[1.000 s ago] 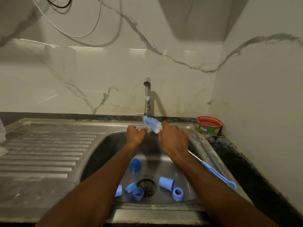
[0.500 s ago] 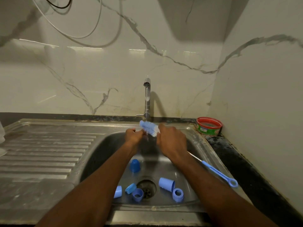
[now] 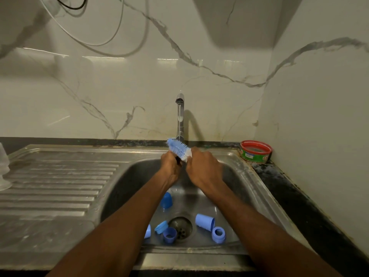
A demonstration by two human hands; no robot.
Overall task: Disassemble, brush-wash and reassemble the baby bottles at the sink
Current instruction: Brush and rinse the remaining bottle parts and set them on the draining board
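My right hand (image 3: 203, 170) grips the blue bottle brush (image 3: 178, 149) just below its bristles, over the back of the sink (image 3: 257, 196). The bristle head points up and left, under the tap (image 3: 180, 116). My left hand (image 3: 171, 166) is curled round a small dark part pressed against the bristles; most of that part is hidden. Loose blue bottle parts lie on the sink floor: a domed cap (image 3: 166, 200), a cup on its side (image 3: 204, 221), two collars (image 3: 219, 233) (image 3: 169, 234), a lid (image 3: 161, 226) and a piece half under my left forearm (image 3: 147, 231).
The drain (image 3: 180, 226) sits among the blue parts. A ribbed steel drainboard (image 3: 56, 176) stretches left, with a clear bottle (image 3: 4, 166) at its far left edge. A red-rimmed green tub (image 3: 256, 151) stands on the dark counter at the back right corner.
The brush head has slid left and up against my left hand. Its long handle, earlier sticking out past my right forearm, is now out of sight.
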